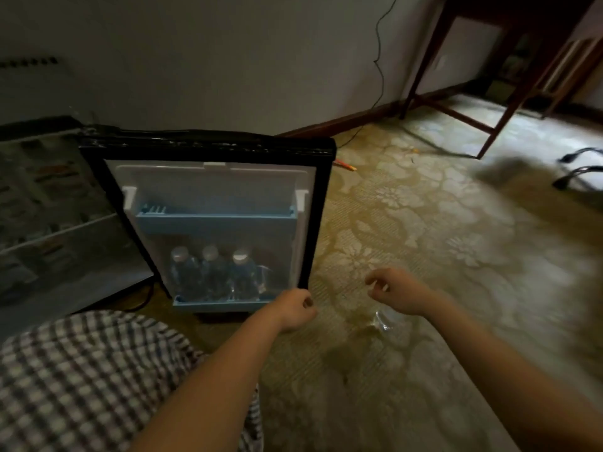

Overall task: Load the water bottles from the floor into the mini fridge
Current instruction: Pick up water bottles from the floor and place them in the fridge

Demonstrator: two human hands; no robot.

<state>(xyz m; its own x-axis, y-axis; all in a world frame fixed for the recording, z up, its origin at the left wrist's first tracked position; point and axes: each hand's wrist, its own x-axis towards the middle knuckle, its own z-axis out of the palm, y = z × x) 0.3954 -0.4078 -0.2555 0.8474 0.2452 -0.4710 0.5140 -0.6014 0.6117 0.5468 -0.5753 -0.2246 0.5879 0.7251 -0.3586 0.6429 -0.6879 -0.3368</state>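
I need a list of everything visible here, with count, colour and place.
black-framed mini fridge door: one, white inside, open, left of centre
clear plastic water bottles with white caps: three, in lower light blue door shelf
flower-patterned carpet: one, beige, floor
loose clear plastic bottle: one, on carpet, lower centre-right
dark brown wooden desk: one, top right
thin black cable: one, upper centre
left hand: one, fingers curled, by door's lower corner
right hand: one, above loose bottle

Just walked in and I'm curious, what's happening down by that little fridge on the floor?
A person is loading water bottles into the open mini fridge door. Three bottles stand in its lower shelf. The left hand is curled at the door's bottom corner. The right hand hovers, empty, above a clear bottle on the carpet.
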